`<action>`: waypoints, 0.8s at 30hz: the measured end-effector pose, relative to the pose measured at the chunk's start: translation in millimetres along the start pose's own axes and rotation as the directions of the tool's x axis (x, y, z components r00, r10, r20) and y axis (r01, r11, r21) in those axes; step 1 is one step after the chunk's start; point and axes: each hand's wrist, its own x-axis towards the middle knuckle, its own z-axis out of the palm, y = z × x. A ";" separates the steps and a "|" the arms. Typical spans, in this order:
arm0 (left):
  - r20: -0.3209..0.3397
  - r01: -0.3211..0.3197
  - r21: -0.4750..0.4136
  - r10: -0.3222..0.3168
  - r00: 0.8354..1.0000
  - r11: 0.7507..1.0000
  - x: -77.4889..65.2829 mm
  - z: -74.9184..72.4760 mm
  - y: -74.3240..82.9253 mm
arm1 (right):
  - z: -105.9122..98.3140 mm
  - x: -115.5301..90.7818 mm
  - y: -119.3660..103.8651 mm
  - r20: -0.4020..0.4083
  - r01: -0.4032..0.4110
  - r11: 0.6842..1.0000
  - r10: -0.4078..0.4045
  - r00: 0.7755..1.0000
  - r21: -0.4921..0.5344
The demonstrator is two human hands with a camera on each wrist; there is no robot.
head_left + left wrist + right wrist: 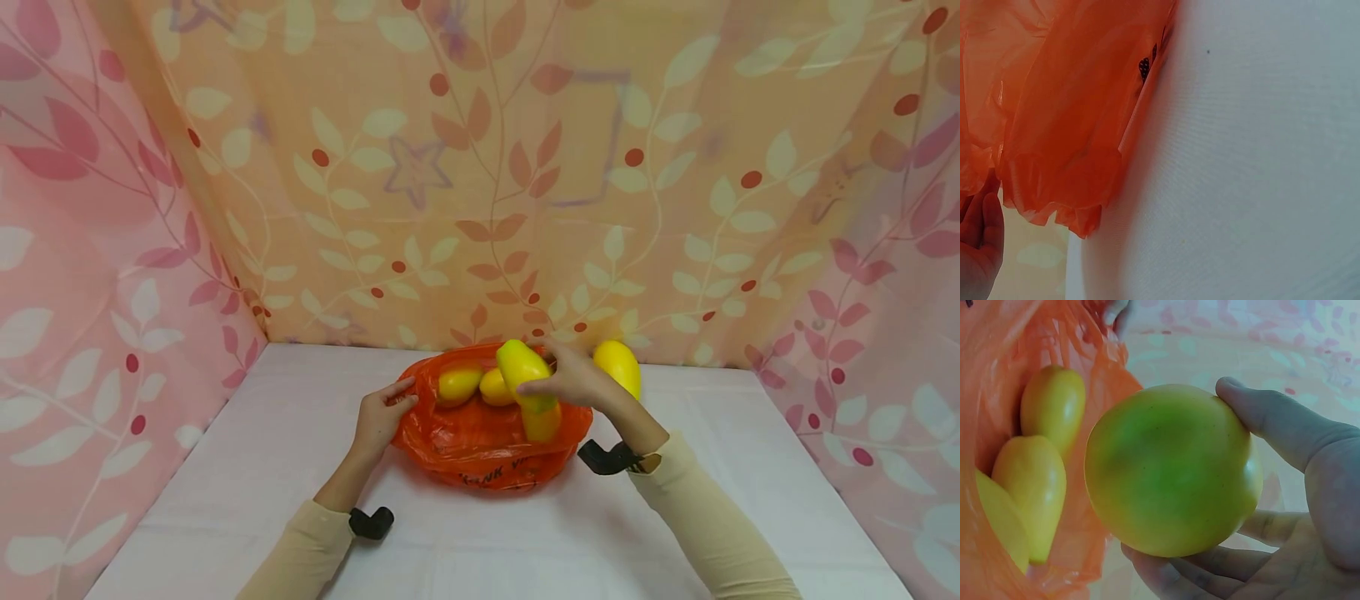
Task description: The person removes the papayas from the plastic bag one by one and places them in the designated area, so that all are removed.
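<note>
Head: the left hand (378, 419) pinched the orange bag (480, 443) at ten o'clock; the right hand (576, 379) gripped a green-yellow fruit (519, 367) above its one-o'clock side. Left wrist: fingers (993, 219) met the bag's edge around eight. Right wrist: gentle lowering beside the bagged fruits (1032, 487), at nine, seemed best.

"How was the scene lit?"
"In the head view, the bench (465, 554) was softly lit, and a faint shadow was cast on it beside the right sleeve (712, 517)."
"Was any glare recorded?"
"Highlights were caught on creases of the orange bag (472, 433) and, in the right wrist view, on the right flank of the held fruit (1166, 469)."
"And sharpness?"
"The left wrist view was dimmed, the bench greyed and blurred; beyond the fruit, the patterned curtain (1210, 356) was left pale and soft."
</note>
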 end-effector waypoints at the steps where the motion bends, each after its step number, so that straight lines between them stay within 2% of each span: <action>1: 0.000 0.001 0.000 -0.001 1.000 1.000 -0.2 0.0 0.0 | -2.1 -0.1 0.5 -0.003 -0.004 1.000 0.004 1.000 0.002; 8: 0.005 0.008 -0.006 -0.008 1.000 1.000 -2.2 -0.3 0.6 | -15.5 0.8 5.8 -0.016 -0.007 1.000 0.007 1.000 0.030; 24: -0.003 0.005 0.007 -0.005 1.000 1.000 -0.6 -2.0 0.5 | -42.4 -1.1 17.9 -0.064 -0.017 1.000 0.017 0.998 -0.005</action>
